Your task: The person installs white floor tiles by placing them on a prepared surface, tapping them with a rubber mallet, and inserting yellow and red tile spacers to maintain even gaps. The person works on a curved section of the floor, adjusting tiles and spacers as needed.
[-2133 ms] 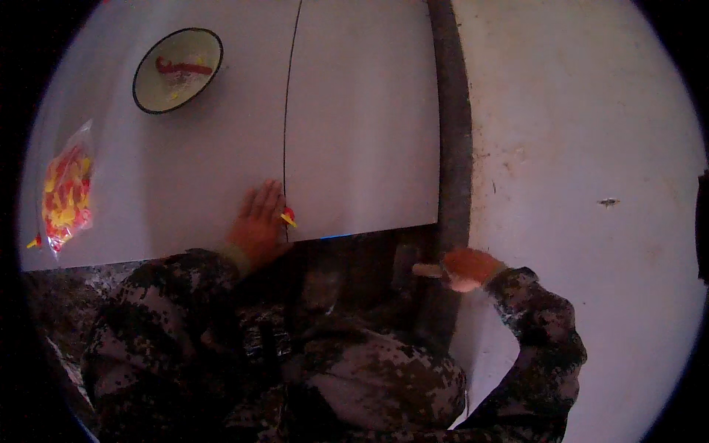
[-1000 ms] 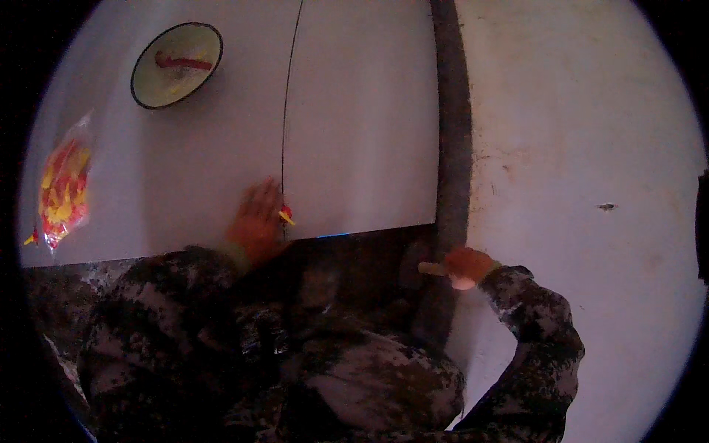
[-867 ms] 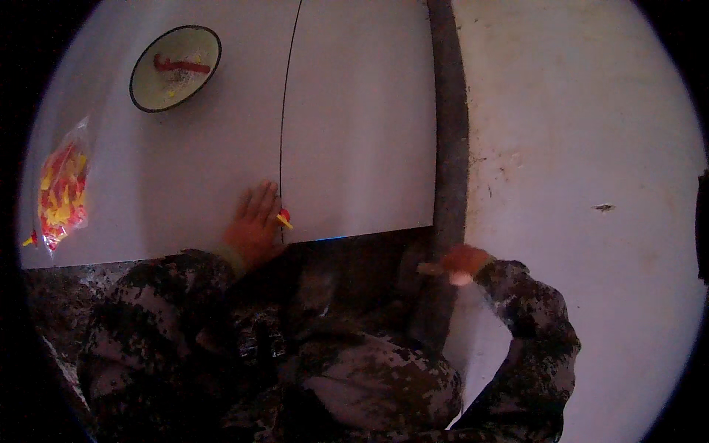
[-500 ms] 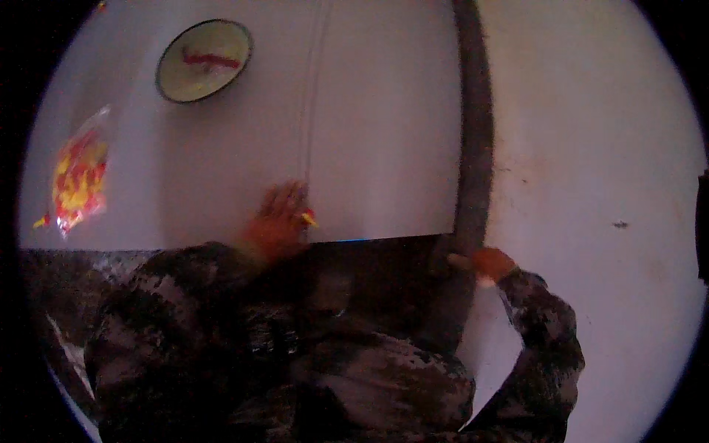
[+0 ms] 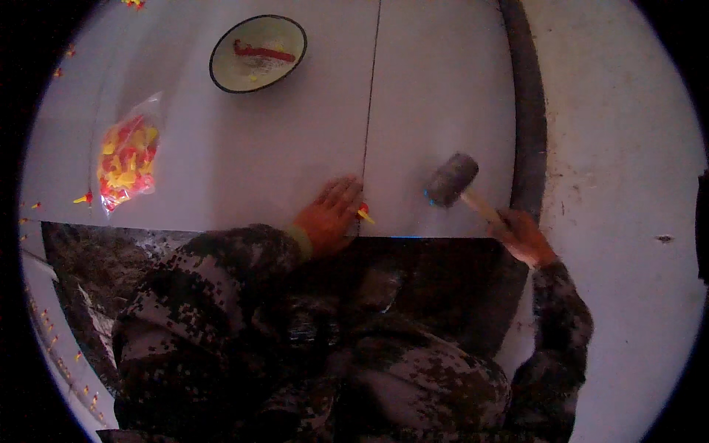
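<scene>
A rubber mallet (image 5: 453,179) with a black head and light wooden handle is gripped in my right hand (image 5: 523,238), its head over the large grey tile (image 5: 421,81) on the right. My left hand (image 5: 329,218) lies flat with fingers stretched out on the left tile (image 5: 281,148), close to the seam. Just right of its fingers a small red and yellow tile leveling spacer (image 5: 365,213) stands at the seam, near the tiles' front edge.
An enamel-looking bowl (image 5: 251,77) with a red tool in it stands on the left tile. A clear bag of red and yellow spacers (image 5: 131,162) lies farther left. Dark rough ground (image 5: 88,255) shows before the tiles; a pale wall (image 5: 620,148) rises on the right.
My right hand has swung the mallet up from beside the wall to over the right tile. My left hand stays at the spacer; the whole view has shifted.
</scene>
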Motion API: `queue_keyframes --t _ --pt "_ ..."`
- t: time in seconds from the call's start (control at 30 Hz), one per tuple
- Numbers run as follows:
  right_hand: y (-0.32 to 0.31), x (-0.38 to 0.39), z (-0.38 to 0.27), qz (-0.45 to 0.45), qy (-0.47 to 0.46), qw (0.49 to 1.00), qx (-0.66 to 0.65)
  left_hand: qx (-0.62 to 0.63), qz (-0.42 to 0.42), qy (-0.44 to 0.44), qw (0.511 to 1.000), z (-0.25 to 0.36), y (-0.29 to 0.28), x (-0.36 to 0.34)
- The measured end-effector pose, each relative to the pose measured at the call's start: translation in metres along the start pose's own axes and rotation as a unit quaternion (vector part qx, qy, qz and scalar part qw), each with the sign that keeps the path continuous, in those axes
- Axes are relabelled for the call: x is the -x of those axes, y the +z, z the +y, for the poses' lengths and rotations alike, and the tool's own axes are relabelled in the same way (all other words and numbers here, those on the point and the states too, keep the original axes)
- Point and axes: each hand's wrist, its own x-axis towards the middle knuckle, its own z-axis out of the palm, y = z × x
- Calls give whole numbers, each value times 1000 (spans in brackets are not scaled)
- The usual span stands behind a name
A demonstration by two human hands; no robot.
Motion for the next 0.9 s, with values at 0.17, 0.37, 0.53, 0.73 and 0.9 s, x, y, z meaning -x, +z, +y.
queue_keyframes --t 0.17,0.37,0.53,0.73,0.9 --pt "48 -74 -3 150 -65 986 -20 11 53 -21 998 0 7 -3" --pt "77 -143 -5 324 -127 937 -12 -21 85 -30 996 4 16 -8" --pt "89 -146 -4 401 -120 905 81 -11 48 -30 998 5 9 -7" --pt "121 -103 -38 442 -204 867 106 33 53 -3 998 5 -5 -5" --pt "165 -97 -75 276 -305 911 -20 112 100 12 989 -13 -2 -12"
